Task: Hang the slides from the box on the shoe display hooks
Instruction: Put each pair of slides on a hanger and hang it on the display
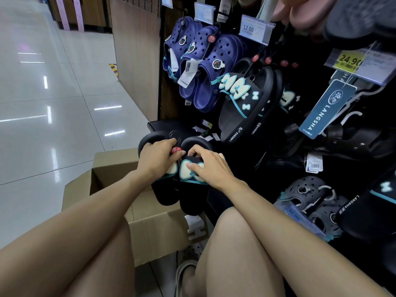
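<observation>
Two hands, left [158,159] and right [205,166], gripping two black slides [188,202], one cardboard box [154,230]

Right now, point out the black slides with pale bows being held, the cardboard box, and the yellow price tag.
Black bow slides [188,202], head view, right slide's sole.
Cardboard box [158,230], head view, near wall.
Yellow price tag [350,61], head view, printed numbers.

Navy clogs [205,67] hang at upper left; grey clogs [308,202] lower right; price tag [254,28] above; glossy floor [42,103].
</observation>
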The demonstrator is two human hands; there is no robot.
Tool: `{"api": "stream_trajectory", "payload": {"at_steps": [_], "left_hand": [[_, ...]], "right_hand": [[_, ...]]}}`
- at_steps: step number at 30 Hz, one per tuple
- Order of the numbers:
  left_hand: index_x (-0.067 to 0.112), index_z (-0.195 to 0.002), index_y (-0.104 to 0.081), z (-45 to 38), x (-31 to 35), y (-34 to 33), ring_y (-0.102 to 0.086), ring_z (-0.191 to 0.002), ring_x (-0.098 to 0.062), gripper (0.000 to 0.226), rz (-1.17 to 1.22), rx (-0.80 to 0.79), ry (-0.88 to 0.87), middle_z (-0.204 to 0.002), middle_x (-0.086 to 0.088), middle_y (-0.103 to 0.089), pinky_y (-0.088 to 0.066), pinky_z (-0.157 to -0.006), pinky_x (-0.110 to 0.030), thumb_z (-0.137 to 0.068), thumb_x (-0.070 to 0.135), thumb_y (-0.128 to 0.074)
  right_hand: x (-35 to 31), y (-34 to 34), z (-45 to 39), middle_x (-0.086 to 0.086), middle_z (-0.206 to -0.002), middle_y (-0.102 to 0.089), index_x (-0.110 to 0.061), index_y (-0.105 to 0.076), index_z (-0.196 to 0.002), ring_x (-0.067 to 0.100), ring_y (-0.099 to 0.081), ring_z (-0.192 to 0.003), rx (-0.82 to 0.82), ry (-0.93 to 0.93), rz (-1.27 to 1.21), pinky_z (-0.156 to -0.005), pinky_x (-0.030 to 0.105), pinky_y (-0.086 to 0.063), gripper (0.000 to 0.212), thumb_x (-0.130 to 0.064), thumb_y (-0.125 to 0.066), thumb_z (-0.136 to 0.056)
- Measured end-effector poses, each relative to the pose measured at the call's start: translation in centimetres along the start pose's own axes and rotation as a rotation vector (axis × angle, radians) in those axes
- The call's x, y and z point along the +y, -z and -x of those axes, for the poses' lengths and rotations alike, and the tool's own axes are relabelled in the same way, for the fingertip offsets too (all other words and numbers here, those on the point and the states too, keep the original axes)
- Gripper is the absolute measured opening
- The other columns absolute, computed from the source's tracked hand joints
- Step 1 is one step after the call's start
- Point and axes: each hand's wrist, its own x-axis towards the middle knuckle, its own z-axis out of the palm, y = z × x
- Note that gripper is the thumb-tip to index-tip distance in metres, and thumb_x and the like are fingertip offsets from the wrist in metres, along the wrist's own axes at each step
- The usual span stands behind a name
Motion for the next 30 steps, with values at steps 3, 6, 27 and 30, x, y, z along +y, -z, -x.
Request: {"api": "stream_trajectory", "payload": {"at_steps": [3,6,27,30], "left_hand": [[0.02,-0.076,-0.04,0.0,0.05,0.03,-0.053,-0.068,-0.023,0.033,0.041,0.013,0.015,-0.067,0.005,-0.051,-0.026,-0.061,-0.034,-0.095,0.044,-0.052],[0.022,-0.076,-0.04,-0.01,-0.07,0.07,-0.05,-0.066,-0.021,0.033,0.049,0.016,0.02,-0.066,0.006,-0.05,-0.026,-0.061,-0.034,-0.095,0.046,-0.052],[0.036,-0.065,-0.033,-0.16,-0.13,-0.4,-0.046,-0.06,-0.013,0.039,0.148,-0.118,-0.171,-0.06,0.007,-0.048,-0.025,-0.063,-0.033,-0.087,0.045,-0.064],[0.031,-0.072,-0.046,-0.23,-0.16,-0.56,-0.049,-0.062,-0.012,0.029,0.175,-0.133,-0.207,-0.063,0.008,-0.052,-0.025,-0.06,-0.029,-0.086,0.045,-0.066]], "right_hand": [[0.16,-0.18,0.05,-0.008,-0.099,-0.065,-0.029,-0.057,-0.11,0.018,-0.055,-0.092,-0.071,-0.007,0.049,-0.1,0.036,-0.033,0.016,-0.033,-0.059,-0.094],[0.53,-0.42,0.03,-0.004,-0.094,-0.069,-0.032,-0.058,-0.105,0.022,-0.059,-0.092,-0.103,-0.023,0.058,-0.099,0.036,-0.034,0.01,-0.032,-0.058,-0.095],[-0.17,-0.43,-0.55,-0.011,-0.088,-0.068,-0.033,-0.055,-0.1,0.014,-0.068,-0.078,0.076,-0.087,-0.251,-0.08,0.047,-0.056,0.005,-0.035,-0.054,-0.096],[-0.23,-0.48,-0.64,-0.009,-0.085,-0.068,-0.031,-0.057,-0.096,0.015,-0.068,-0.077,0.122,-0.105,-0.279,-0.079,0.047,-0.056,0.005,-0.036,-0.056,-0.095]]}}
